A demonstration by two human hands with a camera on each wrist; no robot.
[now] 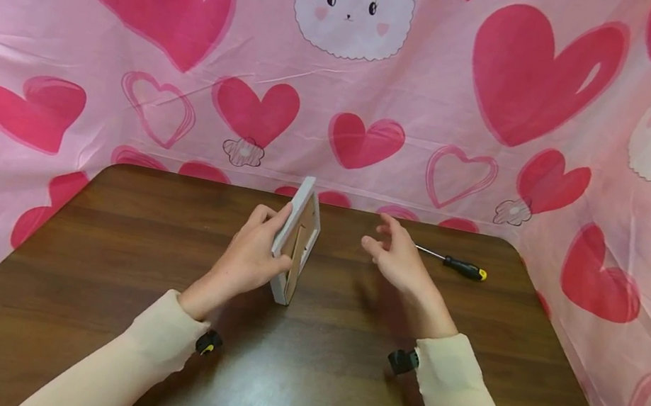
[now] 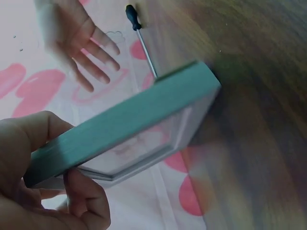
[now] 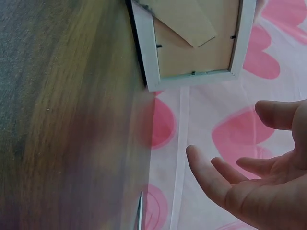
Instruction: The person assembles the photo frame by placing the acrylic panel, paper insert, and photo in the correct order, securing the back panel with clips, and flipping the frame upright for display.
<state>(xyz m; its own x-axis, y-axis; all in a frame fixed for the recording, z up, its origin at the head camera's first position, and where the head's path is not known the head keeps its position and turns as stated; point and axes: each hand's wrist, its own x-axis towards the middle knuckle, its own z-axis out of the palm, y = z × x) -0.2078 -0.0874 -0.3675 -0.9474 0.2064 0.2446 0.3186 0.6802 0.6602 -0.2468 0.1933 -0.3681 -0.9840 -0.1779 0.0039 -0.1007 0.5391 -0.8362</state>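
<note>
My left hand [image 1: 249, 251] grips a white picture frame [image 1: 296, 216] by its side edge, thumb on one face and fingers on the other. The frame is upright and turned nearly edge-on in the head view; whether its lower edge touches the table cannot be told. Its glazed front shows in the left wrist view. In the right wrist view the brown backing board [image 3: 177, 60] faces the right hand, with a slanted stand flap [image 3: 187, 21] and small dark tabs along the border. My right hand [image 1: 401, 255] hovers to the right, fingers loosely bent, holding nothing.
A screwdriver with a black and yellow handle [image 1: 465, 268] lies on the brown wooden table [image 1: 307, 387], just beyond the right hand. Behind and beside the table hangs a pink cloth [image 1: 422, 90] with hearts and rabbits.
</note>
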